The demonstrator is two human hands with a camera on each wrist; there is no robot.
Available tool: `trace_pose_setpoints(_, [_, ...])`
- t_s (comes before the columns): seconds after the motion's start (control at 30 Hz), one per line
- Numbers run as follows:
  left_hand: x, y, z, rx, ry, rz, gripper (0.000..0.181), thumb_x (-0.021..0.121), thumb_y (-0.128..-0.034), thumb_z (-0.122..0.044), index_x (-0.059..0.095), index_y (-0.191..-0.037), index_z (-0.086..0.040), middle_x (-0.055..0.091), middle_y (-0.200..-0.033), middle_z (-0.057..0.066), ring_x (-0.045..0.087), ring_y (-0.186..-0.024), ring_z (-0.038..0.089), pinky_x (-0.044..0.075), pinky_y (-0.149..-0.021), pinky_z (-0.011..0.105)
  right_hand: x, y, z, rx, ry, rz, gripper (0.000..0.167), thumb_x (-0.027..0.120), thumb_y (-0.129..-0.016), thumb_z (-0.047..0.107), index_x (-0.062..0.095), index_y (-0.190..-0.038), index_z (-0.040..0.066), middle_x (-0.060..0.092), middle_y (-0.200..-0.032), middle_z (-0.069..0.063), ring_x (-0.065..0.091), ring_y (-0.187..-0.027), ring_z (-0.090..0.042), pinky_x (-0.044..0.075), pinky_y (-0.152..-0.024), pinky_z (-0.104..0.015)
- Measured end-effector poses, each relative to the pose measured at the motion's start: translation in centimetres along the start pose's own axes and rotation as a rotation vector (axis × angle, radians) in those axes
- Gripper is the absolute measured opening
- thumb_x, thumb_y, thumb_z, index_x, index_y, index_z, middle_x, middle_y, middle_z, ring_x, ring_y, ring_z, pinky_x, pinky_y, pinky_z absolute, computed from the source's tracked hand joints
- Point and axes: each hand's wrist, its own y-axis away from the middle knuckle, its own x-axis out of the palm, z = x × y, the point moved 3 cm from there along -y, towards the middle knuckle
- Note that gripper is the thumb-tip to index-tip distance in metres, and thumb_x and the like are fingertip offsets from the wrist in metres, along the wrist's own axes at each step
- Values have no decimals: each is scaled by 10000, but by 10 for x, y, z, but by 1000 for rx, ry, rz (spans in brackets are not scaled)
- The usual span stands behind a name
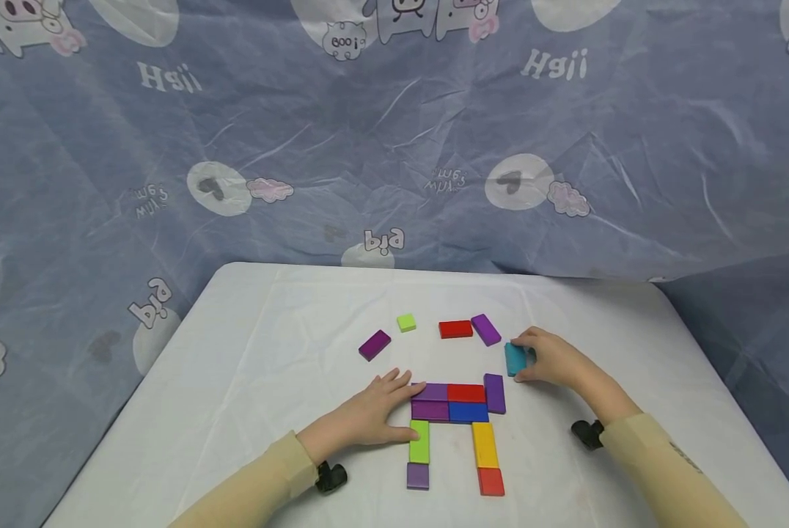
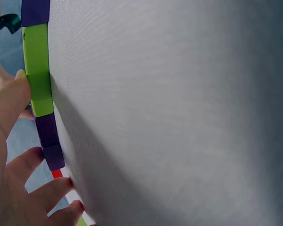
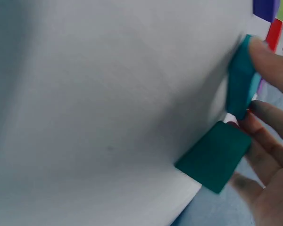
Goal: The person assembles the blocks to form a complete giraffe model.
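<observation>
Flat coloured blocks lie joined on the table, with a two-by-two top and two legs. My left hand (image 1: 375, 411) is spread along their left side, the index fingertip at the upper purple block (image 1: 432, 393) and the thumb at the lime green block (image 1: 419, 444). My right hand (image 1: 553, 358) pinches a teal block (image 3: 240, 80) between thumb and fingers, right of the upright purple block (image 1: 495, 394). A darker green block (image 3: 214, 157) appears beside the lower fingers in the right wrist view; whether they hold it I cannot tell.
Behind the arrangement lie a dark purple block (image 1: 375, 345), a small green block (image 1: 406, 323), a red block (image 1: 456, 329) and a purple block (image 1: 486, 330). The white table (image 1: 289, 315) meets a blue printed curtain (image 1: 394, 132) at its back edge.
</observation>
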Motion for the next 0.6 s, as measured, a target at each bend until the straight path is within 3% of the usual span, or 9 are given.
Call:
trace_pose_setpoints(0.23, [-1,-1,1,-1,-2,3,797,648,-882,-564,320,-1550,-281,275,-1625,77,187,-1525,296,205,-1222,515,4,-3,6,-57,14,-63,648,860,-750,304,642,-1259,-33,618,-1170,-187,596,-1029,-319,524,-956,-507])
trace_pose_setpoints(0.6, [1,0,0,2,-7,5,799,649,-882,-561,315,-1552,-284,281,-1623,85,188,-1524,301,210,-1219,518,7,-10,12,-64,-3,-63,627,842,-777,282,632,-1278,-31,610,-1175,-179,592,-1059,-324,512,-983,-504])
